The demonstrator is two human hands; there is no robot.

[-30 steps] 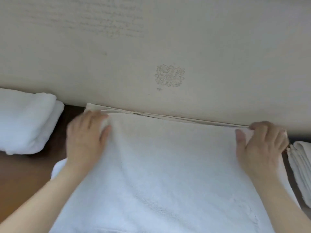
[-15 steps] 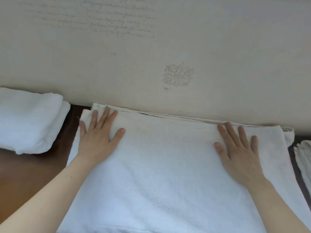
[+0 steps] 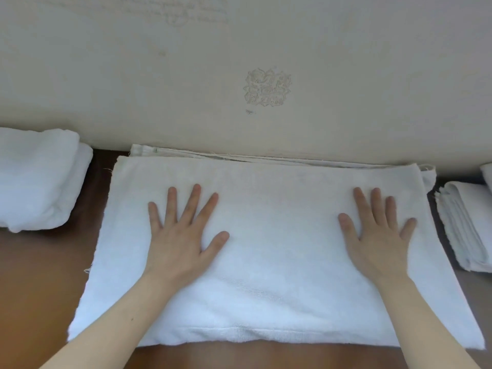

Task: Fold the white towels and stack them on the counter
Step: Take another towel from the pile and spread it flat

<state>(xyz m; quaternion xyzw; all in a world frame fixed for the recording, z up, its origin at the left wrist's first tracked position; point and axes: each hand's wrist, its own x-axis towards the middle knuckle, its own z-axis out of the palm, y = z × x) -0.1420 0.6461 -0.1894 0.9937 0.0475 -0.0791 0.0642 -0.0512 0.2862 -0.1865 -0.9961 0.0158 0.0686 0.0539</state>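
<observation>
Towel (image 3: 279, 262): 1 | left hand (image 3: 181, 235), right hand (image 3: 378, 241) flat | left pile (image 3: 37, 179), right pile (image 3: 463, 227)

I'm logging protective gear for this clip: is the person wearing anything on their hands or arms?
Nothing shows. The left hand and right hand are bare: no gloves, rings, watch or bracelet. The left forearm and right forearm are uncovered down to the frame's edge, so no sleeve is in view. Nails look short and unpainted.
</observation>
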